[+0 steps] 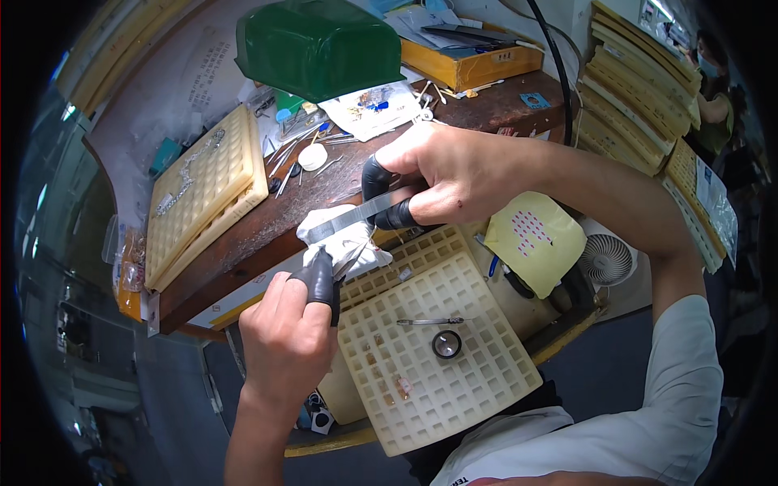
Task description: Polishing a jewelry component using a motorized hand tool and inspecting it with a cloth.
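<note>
Black finger covers sit on several fingertips of both hands. My right hand [433, 174] is closed at the fingertips on a thin, flat grey strip [348, 217], which slants down to the left. Beneath the strip is a crumpled white cloth [356, 247] at the bench edge. My left hand [296, 324] pinches this cloth from the near side, its covered index finger pressed against it. A slim metal piece shows by that finger; whether the cloth wraps something else is hidden.
Below my hands lies a cream grid tray [438, 389] holding a round loupe [446, 344], tweezers [429, 321] and small pieces. A chain [190, 170] rests on another tray [203, 194] at left. Behind stand a green cover [320, 49] and a wooden box [474, 65]; a fan [606, 259] is at right.
</note>
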`<state>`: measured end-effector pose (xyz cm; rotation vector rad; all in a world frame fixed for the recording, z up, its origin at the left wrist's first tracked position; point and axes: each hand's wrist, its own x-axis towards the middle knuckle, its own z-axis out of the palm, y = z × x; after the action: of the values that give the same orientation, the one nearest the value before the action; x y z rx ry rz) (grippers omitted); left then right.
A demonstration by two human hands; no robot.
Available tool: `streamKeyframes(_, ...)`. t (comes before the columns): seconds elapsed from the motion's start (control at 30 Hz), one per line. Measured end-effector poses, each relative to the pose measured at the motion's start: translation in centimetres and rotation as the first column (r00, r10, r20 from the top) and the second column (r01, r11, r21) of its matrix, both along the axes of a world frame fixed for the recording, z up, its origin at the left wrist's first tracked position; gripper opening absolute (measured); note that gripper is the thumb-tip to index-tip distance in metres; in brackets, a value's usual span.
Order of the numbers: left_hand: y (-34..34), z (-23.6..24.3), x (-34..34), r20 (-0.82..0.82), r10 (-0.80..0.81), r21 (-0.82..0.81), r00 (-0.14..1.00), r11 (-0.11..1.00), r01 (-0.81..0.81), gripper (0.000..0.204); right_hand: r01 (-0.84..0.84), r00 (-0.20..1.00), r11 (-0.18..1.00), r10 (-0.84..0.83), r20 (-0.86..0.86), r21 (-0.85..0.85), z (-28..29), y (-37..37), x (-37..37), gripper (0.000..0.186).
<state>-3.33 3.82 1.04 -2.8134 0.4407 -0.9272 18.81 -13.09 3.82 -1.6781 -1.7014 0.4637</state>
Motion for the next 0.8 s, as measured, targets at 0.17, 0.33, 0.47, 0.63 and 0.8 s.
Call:
streamKeyframes(0.17,0.22,-0.17,-0.15,-0.019,0.010,0.005,1.000,1.000,-0.010,0.020,-0.010,1.000,0.999,0.009,0.020,0.048,0.16,0.04,0.07,0.016)
streamKeyframes(0.33,0.22,-0.13,-0.12,-0.016,0.005,0.000,1.000,1.000,-0.005,0.021,0.001,0.998,1.000,-0.003,0.070,0.026,0.38,0.15,0.20,0.019)
streamKeyframes(0.47,0.22,-0.56,0.02,-0.005,-0.003,-0.052,1.000,0.999,0.003,0.023,0.008,1.000,1.000,-0.008,-0.001,-0.017,0.42,0.21,0.23,0.021)
streamKeyframes(0.63,0.31,-0.04,-0.04,-0.017,-0.008,0.010,1.000,1.000,0.009,0.022,-0.013,0.998,0.998,0.009,-0.058,-0.065,0.35,0.62,0.55,0.020)
streamKeyframes(0.8,0.18,-0.28,-0.04,-0.019,0.004,-0.017,1.000,1.000,-0.004,0.022,0.002,1.000,0.996,-0.005,-0.026,-0.090,0.53,0.61,0.46,0.019)
